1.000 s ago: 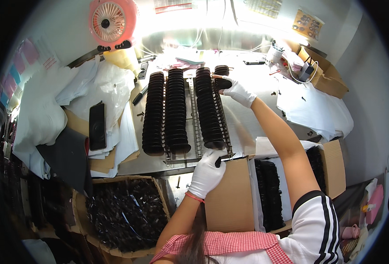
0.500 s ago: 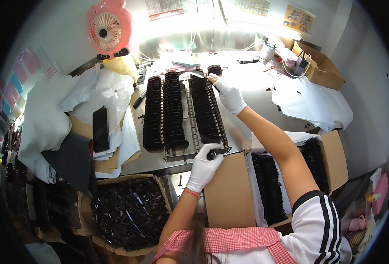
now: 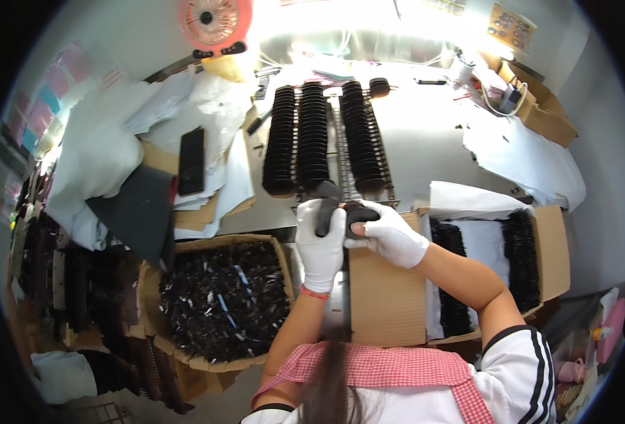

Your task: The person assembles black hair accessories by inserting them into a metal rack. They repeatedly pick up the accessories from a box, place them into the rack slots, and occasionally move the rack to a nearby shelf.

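part: small black oval piece [image 3: 360, 212], held at near end of the rack, just above box flap, between both hands
2nd piece: darker long bit [image 3: 324, 215] in left glove, touching the oval part
L hand [image 3: 321, 237]: white glove, fingers clenched round the long bit
R hand [image 3: 390, 233]: white glove, fingers pinching the oval part at its edge
rack [image 3: 341, 159]: wire frame w/ 3 rows of black discs [image 3: 312, 134], standing on edge, packed tight; near ends just beside the hands
flap [image 3: 387, 297]: bare cardboard under R wrist, box w/ black rows [image 3: 517, 247] to the right
bin [image 3: 220, 304]: carton of loose black bits, left of L forearm
tip: prob. best to keep both pieces square & close over the flap, grip by edges, so nothing knocks the row ends
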The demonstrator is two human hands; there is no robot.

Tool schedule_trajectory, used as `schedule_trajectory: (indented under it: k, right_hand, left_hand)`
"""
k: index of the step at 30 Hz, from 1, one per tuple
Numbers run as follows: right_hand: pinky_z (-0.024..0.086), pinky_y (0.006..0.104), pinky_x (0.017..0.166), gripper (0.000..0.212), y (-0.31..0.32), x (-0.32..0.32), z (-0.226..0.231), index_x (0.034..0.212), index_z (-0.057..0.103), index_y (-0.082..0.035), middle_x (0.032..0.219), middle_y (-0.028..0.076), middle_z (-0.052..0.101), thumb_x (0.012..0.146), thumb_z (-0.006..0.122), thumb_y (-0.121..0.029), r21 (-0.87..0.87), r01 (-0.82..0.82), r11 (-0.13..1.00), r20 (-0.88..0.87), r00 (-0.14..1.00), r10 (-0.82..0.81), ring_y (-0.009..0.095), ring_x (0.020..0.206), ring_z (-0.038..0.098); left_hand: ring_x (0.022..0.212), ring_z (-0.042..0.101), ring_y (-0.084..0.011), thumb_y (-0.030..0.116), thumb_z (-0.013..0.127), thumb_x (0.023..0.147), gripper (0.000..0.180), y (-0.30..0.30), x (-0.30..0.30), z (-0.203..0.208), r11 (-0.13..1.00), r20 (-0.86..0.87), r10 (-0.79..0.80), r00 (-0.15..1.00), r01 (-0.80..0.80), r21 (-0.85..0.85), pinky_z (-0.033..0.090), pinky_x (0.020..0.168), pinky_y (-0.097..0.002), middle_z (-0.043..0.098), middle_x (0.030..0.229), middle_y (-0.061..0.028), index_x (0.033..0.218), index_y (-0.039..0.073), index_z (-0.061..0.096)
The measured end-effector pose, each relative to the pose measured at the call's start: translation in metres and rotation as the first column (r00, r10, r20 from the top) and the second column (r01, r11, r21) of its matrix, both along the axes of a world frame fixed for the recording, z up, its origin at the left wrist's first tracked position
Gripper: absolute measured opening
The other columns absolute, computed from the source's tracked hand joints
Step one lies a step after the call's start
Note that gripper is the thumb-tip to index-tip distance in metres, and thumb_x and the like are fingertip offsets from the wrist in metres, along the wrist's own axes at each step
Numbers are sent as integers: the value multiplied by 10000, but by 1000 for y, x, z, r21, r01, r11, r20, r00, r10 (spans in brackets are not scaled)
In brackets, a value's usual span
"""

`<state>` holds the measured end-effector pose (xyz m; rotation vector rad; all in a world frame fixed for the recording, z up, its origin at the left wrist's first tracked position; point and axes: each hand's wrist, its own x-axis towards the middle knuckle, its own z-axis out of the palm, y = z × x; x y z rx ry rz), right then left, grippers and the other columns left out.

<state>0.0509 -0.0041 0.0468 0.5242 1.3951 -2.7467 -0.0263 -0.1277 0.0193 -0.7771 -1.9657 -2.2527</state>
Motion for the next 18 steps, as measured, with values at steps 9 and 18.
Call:
schedule_trajectory:
  k: [9,18]
  right_hand:
    - [576,338,823,412,-50,-19,-31,1212,669,-95,1161,121,698,820,624,21,895,431,120,-444,887,129,313,961,696]
    - [521,310,969,430,-40,-3,-18,1246,659,-43,1210,149,690,843,572,80,944,230,238,-275,946,173,256,1106,680]
  left_hand:
    - [950,566,-319,-27,750,629,510,-83,-58,-29,817,-673,351,651,-564,-120,475,829,-430,578,1006,-104,1113,96,646]
    - [1099,522,-365,97,843,708,561,-108,-104,-54,644,-510,205,835,-508,-573,433,993,-440,536,1104,-181,1179,19,549]
